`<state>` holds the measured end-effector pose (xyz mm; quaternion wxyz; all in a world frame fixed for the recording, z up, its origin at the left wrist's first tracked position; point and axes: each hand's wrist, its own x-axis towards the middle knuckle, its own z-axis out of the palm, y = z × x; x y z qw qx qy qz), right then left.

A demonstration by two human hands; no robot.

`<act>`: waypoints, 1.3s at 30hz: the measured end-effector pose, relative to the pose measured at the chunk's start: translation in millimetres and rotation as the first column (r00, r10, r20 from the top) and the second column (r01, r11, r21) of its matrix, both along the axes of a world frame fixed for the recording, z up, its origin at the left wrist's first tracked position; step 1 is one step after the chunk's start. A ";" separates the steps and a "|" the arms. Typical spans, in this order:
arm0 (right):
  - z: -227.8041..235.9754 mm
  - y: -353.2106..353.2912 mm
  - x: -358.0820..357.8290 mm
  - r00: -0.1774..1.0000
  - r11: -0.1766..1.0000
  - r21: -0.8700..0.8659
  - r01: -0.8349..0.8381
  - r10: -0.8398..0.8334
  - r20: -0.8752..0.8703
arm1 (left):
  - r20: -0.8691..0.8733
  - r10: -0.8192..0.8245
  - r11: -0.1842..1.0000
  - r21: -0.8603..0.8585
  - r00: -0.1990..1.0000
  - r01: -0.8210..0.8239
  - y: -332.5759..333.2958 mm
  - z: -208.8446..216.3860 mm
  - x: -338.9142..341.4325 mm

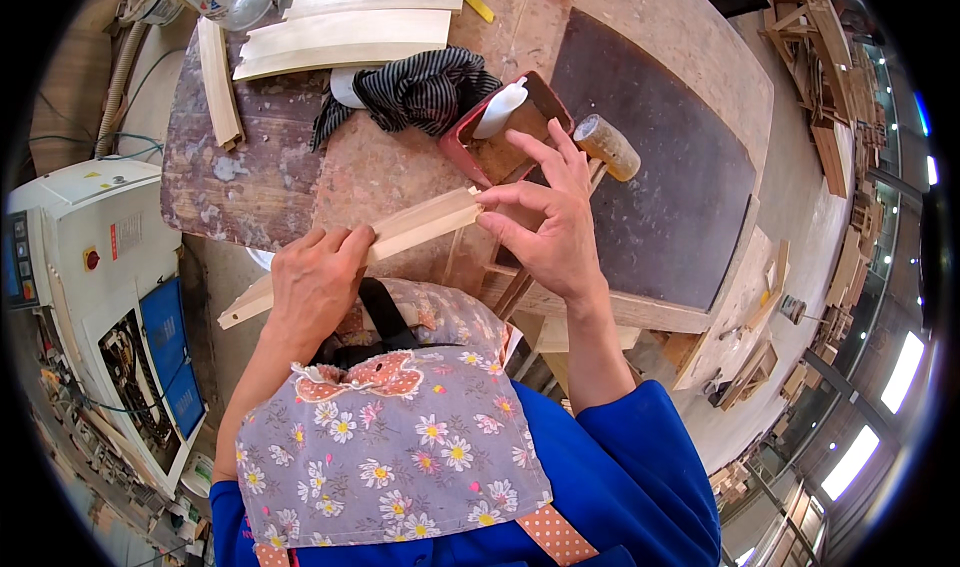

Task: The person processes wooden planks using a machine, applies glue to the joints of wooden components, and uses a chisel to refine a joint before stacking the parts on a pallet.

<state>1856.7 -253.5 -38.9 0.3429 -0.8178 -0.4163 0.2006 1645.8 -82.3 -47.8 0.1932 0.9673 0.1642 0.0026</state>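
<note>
A pale wooden strip (425, 225) with a groove along its length lies slantwise in front of me, over the table's near edge. My left hand (318, 279) is closed around its middle, knuckles up. At the strip's far right end, the thumb and forefinger of my right hand (556, 229) pinch together, with the other fingers raised. Whether a small piece sits between those fingertips I cannot make out. Just beyond stands a red open box (458, 145) holding a white squeeze bottle (502, 105). A mallet (608, 147) lies to the right of it, its handle partly behind my right hand.
A striped dark cloth (425, 87) lies bunched behind the box. Pale boards (350, 35) are stacked at the back left, near a single strip (218, 85). A dark panel (655, 167) covers the table's right side. Left of the table stands a white machine cabinet (95, 217).
</note>
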 end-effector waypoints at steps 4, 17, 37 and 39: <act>1.9 -1.0 1.9 0.999 1.000 -0.016 -0.018 0.017 -0.036 | -0.038 0.000 1.000 -0.018 0.999 -0.001 -0.4 1.9 -1.7; 2.6 -1.7 3.1 0.999 0.998 -0.048 -0.039 0.038 -0.022 | -0.023 -0.008 1.000 -0.009 1.000 0.008 -3.0 2.3 -2.6; 1.2 1.7 0.6 0.998 0.996 -0.092 -0.023 0.028 0.058 | -0.026 -0.003 0.999 -0.033 1.000 0.002 -4.7 3.6 -3.0; 2.2 1.7 1.4 0.999 0.995 -0.093 -0.021 0.025 0.045 | -0.020 0.001 0.999 -0.037 1.000 -0.002 -4.6 4.3 -2.5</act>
